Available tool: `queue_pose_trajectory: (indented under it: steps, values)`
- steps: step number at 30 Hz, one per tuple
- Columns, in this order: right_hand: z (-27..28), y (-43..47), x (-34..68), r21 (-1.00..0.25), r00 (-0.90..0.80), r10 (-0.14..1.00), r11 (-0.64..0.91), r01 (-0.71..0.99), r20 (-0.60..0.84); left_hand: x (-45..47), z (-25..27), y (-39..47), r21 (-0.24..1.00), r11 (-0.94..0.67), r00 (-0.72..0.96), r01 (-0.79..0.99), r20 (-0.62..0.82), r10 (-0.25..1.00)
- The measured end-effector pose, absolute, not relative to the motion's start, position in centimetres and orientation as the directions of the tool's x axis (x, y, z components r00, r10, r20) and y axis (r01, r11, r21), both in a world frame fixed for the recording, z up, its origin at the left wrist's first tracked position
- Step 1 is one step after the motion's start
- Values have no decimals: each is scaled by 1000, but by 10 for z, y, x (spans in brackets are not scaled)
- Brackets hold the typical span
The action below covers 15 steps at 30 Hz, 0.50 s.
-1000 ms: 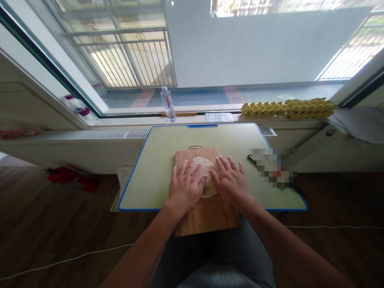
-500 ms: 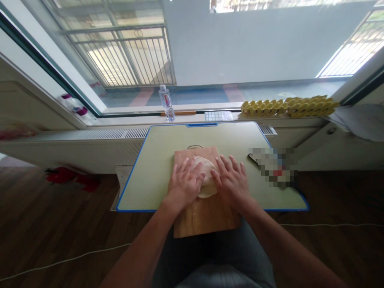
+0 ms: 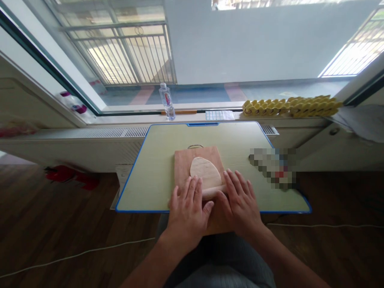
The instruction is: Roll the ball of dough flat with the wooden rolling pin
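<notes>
Have drawn left grip (image 3: 188, 211) and right grip (image 3: 243, 205) back toward the body since the earlier frame, baring most of the flattened dough (image 3: 205, 170). Keep both opened out, with fingers stretched and pressing down on a pale rolling pin (image 3: 213, 193) rather than curling around it; cannot tell how much the palms bear on it. Can see the dough on the wooden board (image 3: 182, 160), which rests on the counter (image 3: 157, 150). Find it directly beyond the pin, away from the body, with its longer axis slanting from far left to near right. Have the pin crosswise at the near edge of the dough, with its long axis running from grip to grip and slightly farther from the body toward the right; cannot make out its covered ends, nor how much dough continues underneath. Judge the left grip nearer, reaching the dough's near left rim with the fingertips, while stopping just beside its right side with the other
</notes>
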State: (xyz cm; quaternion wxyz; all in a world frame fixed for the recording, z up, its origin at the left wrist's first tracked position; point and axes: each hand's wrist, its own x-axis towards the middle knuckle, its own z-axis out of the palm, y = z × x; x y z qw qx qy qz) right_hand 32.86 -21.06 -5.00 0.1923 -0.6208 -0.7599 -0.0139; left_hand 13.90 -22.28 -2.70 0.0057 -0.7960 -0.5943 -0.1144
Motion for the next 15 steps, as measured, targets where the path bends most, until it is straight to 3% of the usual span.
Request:
queue_pose_trajectory:
  steps: [11, 15]
  values:
    - [-33, -139, 311, -223, -82, 977, 126, 967, 197, 126, -20, -134, 164, -239, 232, 957, 62, 971]
    - [-34, -135, 312, -249, -94, 978, 140, 958, 187, 120, -18, -140, 181, -287, 271, 941, 109, 956]
